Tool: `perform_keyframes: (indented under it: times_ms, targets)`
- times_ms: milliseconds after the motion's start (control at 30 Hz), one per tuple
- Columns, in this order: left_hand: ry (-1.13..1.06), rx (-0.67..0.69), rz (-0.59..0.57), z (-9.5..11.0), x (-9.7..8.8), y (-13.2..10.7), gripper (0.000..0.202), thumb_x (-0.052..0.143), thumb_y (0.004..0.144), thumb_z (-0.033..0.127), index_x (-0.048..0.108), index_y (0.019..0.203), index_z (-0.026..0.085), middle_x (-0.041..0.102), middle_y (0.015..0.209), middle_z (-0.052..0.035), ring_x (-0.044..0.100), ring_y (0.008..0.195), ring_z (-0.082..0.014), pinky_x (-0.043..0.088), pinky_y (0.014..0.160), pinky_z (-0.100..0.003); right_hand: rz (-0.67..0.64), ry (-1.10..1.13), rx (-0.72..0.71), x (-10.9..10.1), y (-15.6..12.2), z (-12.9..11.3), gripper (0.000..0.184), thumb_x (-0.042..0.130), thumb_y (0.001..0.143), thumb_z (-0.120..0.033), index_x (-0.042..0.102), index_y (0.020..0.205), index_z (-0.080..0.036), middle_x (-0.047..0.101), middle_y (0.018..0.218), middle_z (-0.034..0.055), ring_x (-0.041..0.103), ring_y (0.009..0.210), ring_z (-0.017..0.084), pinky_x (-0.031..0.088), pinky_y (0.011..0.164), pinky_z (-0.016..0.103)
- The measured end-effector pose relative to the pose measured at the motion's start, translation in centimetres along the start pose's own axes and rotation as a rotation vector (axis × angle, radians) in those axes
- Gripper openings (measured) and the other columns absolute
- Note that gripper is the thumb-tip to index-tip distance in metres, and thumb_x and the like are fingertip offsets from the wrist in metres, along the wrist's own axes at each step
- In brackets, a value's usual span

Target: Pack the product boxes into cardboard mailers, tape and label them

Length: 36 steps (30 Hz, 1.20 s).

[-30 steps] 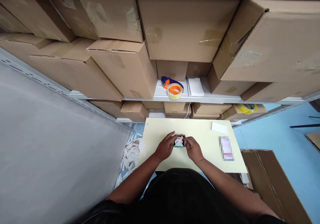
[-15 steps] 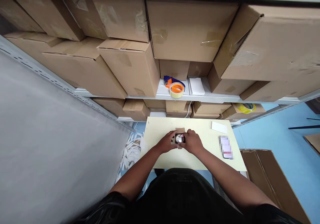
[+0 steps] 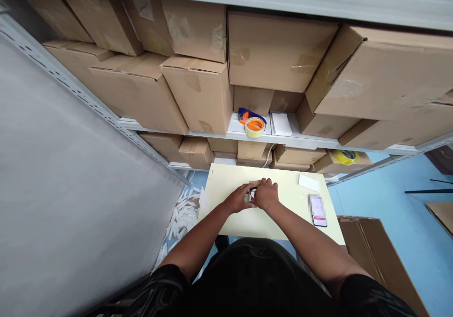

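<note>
Fingers of both hands curl round a small cardboard box [image 3: 254, 185] at the middle of the pale yellow table [image 3: 244, 222]: my left hand [image 3: 238, 199] grips its left side and my right hand [image 3: 266, 195] lies over its top and right side, so both are clenched on it. Between the hands I see only a scrap of brown card and a small shiny, dark item [image 3: 252, 195] that I cannot identify. I judge the box light and thin-walled, stiff along its folds but easy to crush at the flaps, so it wants holding by its side walls and corners, not by the loose top. The table is smooth and matt, so the box may slide on it. To the right lie a flat white card [image 3: 309, 183] and a smartphone [image 3: 319, 211], glossy and thin. On the far shelf, among big taped brown cartons [image 3: 279, 48], sits an orange tape dispenser [image 3: 253, 123] with a yellowish roll beside a white box [image 3: 281, 124]. Left of the table, white strips [image 3: 182, 213] litter the blue floor.
</note>
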<state>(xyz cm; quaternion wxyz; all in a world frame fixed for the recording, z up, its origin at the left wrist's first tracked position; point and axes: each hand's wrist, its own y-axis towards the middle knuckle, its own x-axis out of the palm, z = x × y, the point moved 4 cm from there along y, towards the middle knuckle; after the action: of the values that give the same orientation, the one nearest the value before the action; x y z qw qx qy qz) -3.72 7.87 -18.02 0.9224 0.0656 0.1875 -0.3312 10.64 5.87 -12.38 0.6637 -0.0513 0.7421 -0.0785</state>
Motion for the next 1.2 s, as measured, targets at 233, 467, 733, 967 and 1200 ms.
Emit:
perform_keyframes:
  times_ms: [233,467,733,967,1200]
  targets:
    - [0.022,0.007,0.071,0.9,0.2,-0.1,0.082,0.091,0.058,0.03,0.061,0.135,0.024,0.065,0.127,-0.0106,0.064,0.109,-0.0296,0.051,0.1,-0.046,0.196,0.057,-0.044,-4.6,-2.8,0.3,0.039,0.074,0.075,-0.045,0.076,0.098,-0.013,0.059,0.106,0.0203,0.05,0.104,0.039,0.038,0.088,0.05]
    - [0.035,-0.083,0.075,1.8,0.5,-0.8,0.098,0.092,0.058,0.031,0.052,0.147,0.018,0.055,0.142,-0.0172,0.055,0.128,-0.0391,0.043,0.111,-0.054,0.353,0.216,-0.072,-17.0,-4.6,3.4,0.025,0.069,0.074,-0.037,0.071,0.09,-0.017,0.059,0.106,0.0102,0.057,0.076,0.02,0.045,0.071,0.033]
    - [-0.097,0.006,0.413,11.4,-0.7,-2.4,0.114,0.094,0.061,0.04,0.033,0.156,0.024,0.036,0.159,-0.0181,0.042,0.143,-0.0394,0.039,0.116,-0.054,0.316,0.524,-0.123,-23.6,-3.6,5.8,0.019,0.073,0.069,-0.038,0.067,0.063,-0.021,0.062,0.092,0.0049,0.06,0.079,0.019,0.046,0.073,0.029]
    - [-0.734,0.05,0.345,16.9,1.5,-1.8,0.071,0.082,0.077,0.048,0.052,0.135,0.021,0.066,0.123,-0.0128,0.068,0.105,-0.03,0.058,0.085,-0.043,0.235,0.99,-0.149,-21.7,-2.2,7.3,0.052,0.061,0.083,-0.07,0.063,0.068,-0.021,0.064,0.072,0.0045,0.06,0.072,0.021,0.046,0.069,0.032]
    - [-1.253,0.031,0.106,19.0,4.9,-2.0,0.067,0.059,0.086,0.064,0.064,0.124,0.008,0.073,0.109,-0.0203,0.073,0.082,-0.027,0.057,0.068,-0.036,-0.175,1.942,-0.396,-16.4,-5.2,6.3,0.055,0.073,0.076,-0.062,0.065,0.119,-0.028,0.071,0.093,0.0025,0.065,0.078,0.02,0.053,0.07,0.032]
